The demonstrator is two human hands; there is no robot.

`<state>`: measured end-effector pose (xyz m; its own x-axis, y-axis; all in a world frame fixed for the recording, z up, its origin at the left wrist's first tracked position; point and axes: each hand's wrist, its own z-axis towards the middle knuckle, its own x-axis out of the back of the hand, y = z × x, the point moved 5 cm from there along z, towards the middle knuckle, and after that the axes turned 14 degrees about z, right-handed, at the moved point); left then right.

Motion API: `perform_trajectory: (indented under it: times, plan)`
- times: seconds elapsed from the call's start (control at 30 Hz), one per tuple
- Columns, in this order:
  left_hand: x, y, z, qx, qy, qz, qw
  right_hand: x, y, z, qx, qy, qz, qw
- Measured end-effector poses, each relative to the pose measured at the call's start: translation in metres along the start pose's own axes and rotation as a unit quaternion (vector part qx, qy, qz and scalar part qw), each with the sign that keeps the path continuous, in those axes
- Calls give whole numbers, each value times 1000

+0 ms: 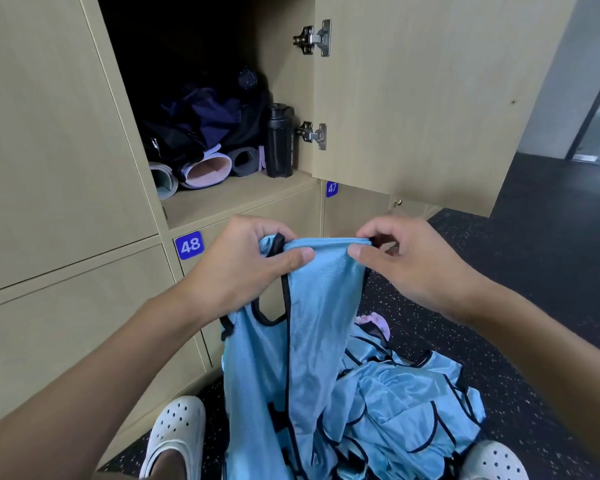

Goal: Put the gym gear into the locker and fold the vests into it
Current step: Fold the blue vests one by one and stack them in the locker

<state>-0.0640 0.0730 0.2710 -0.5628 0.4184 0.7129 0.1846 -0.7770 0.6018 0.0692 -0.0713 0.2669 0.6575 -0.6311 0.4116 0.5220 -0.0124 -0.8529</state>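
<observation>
A light blue vest point(312, 323) with black trim hangs in front of me, held up by its top edge. My left hand point(250, 265) pinches the top left corner and my right hand point(402, 261) pinches the top right corner. More blue vests point(406, 400) lie in a heap on the floor between my feet. Above, the open locker point(236, 199) holds a dark bag point(205, 123), rolled mats point(208, 169) and a black bottle point(280, 140) standing at its right side.
The locker's door point(430, 98) stands swung open to the right, above my right hand. Shut lockers numbered 48 point(189, 244) and 47 point(332, 188) sit below. My white clogs point(177, 434) stand on dark speckled floor point(534, 271). A pink item point(373, 322) peeks from behind the vest.
</observation>
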Motion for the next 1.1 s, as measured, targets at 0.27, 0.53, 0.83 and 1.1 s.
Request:
perform_trajectory:
  times: [0.27, 0.53, 0.83, 1.1]
  plan:
    - [7, -3, 1, 9, 17, -15, 1000, 1, 2, 2, -2, 42, 50, 998]
    - [1, -18, 1, 98, -37, -35, 994, 5, -8, -4, 20, 17, 62, 998]
    - [2, -5, -3, 37, 10, -107, 993, -10, -29, -20, 37, -75, 93, 992]
    - [-2, 16, -9, -14, 10, -151, 988, -30, -25, -22, 56, -68, 110, 990]
